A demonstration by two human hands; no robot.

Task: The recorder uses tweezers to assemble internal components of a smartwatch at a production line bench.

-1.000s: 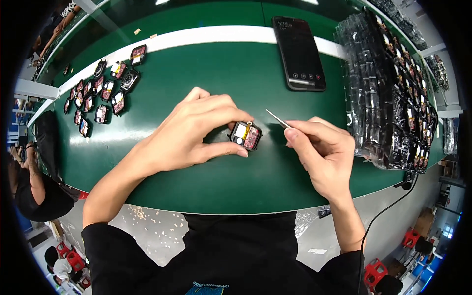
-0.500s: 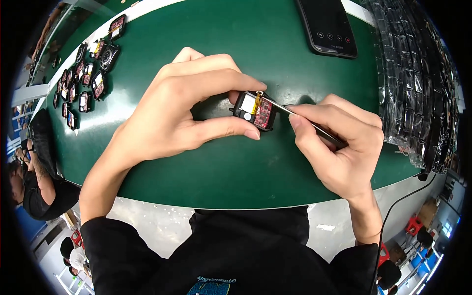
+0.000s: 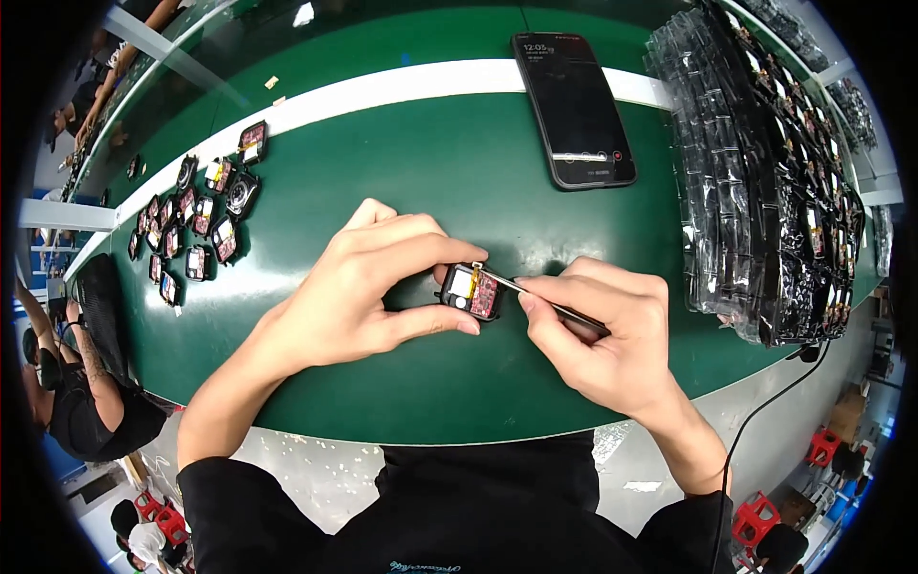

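Observation:
Over the green table, an opened smartwatch case point(image 3: 469, 291) faces up, showing a red circuit board, a yellow strip and a white block. My left hand point(image 3: 368, 287) pinches it, index finger at its top edge and thumb along its lower side; the other fingers are bent behind. My right hand point(image 3: 612, 335) grips a slim tool point(image 3: 577, 322) with a dark handle and thin metal tip, perhaps tweezers. Its tip touches or hovers just over the upper right of the case, beside the yellow strip; I cannot tell which.
Several similar opened watch cases point(image 3: 198, 263) lie loose at the left. A black phone point(image 3: 579, 120) lies at the far side, across a white strip point(image 3: 421, 78). Stacked clear plastic trays point(image 3: 727, 191) stand at the right. A black cable point(image 3: 765, 402) hangs beyond the table edge. Another person point(image 3: 91, 392) sits at left.
My view has tipped upward, so the table, hands and phone sit lower in the picture and more of the far side shows. The grip on the case and the tool looks the same.

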